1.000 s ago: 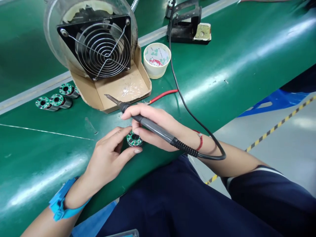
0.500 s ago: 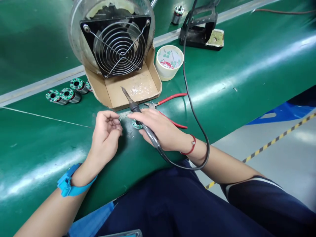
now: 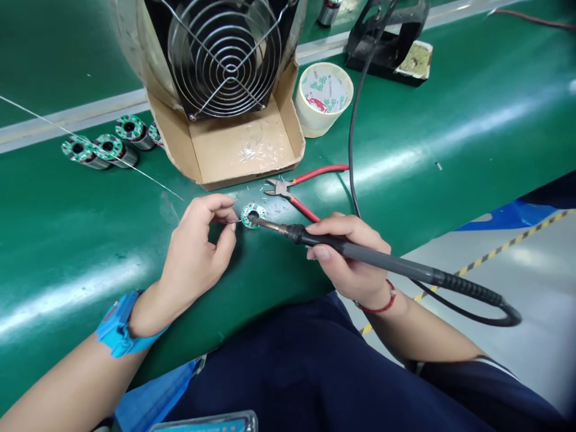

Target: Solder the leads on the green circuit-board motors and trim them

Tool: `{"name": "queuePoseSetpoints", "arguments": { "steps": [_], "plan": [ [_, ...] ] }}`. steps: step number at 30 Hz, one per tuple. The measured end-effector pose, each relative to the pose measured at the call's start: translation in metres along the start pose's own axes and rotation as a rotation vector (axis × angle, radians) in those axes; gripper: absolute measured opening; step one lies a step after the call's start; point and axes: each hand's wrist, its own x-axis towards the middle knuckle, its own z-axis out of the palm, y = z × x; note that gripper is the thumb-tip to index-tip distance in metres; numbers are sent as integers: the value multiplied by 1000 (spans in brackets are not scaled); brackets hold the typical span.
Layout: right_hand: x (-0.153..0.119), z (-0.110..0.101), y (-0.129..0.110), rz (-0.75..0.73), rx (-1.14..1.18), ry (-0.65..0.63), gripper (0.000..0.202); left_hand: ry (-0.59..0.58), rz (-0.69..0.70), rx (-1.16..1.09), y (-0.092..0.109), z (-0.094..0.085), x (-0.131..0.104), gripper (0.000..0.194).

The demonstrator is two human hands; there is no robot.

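My right hand point(image 3: 353, 255) grips a soldering iron point(image 3: 369, 253) like a pen. Its tip points left and meets the ring-shaped green circuit board point(image 3: 252, 207) on top of a small motor part standing on the bench. From the left, my left hand point(image 3: 202, 240) pinches a thin solder wire point(image 3: 237, 222), whose end reaches the board's left edge. More of the pale wire trails away behind that hand to the upper left. Just behind the board lie red-handled cutting pliers point(image 3: 282, 187) with their jaws apart.
A cardboard tray point(image 3: 216, 171) holding wire clippings sits before a fan with a wire guard point(image 3: 230, 69). A tape roll point(image 3: 324, 96) and a black iron stand with sponge point(image 3: 391, 60) are to the right. Several motor parts point(image 3: 117, 150) stand at left on the green bench point(image 3: 450, 132).
My right hand has moved right and turned the iron, so its tip now points left at the board. My left hand has brought the solder wire to the board. The view has shifted slightly.
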Motion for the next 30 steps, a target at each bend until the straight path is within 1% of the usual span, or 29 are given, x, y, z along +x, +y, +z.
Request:
{"name": "queuePoseSetpoints", "arguments": {
  "steps": [3, 7, 9, 11, 14, 16, 17, 21, 24, 30],
  "plan": [
    [1, 0, -2, 9, -11, -2, 14, -15, 35, 21, 1, 2, 1, 31],
    [4, -1, -5, -2, -33, -10, 13, -41, 149, 39, 1, 2, 5, 26],
    [5, -2, -6, 0, -40, -17, 13, -40, 182, 25, -2, 2, 6, 27],
    [6, -3, -7, 6, -50, -31, 13, -65, 165, -32, -7, 2, 7, 31],
    [8, -5, -9, 17, -77, -53, 14, -162, 117, -108, -13, 3, 8, 43],
    [9, -7, -11, 25, -90, -63, 14, -214, 93, -106, -14, 5, 7, 48],
    [10, -7, -12, 27, -92, -63, 14, -225, 79, -98, -14, 5, 7, 47],
    [12, -8, -16, 40, -95, -49, 13, -240, 7, -88, -11, 8, 8, 38],
    [12, -9, -17, 56, -111, -39, 14, -241, -36, -95, -10, 9, 9, 36],
    [7, -10, -18, 42, -114, -31, 14, -226, -58, -129, -8, 9, 11, 35]
  ]
}}
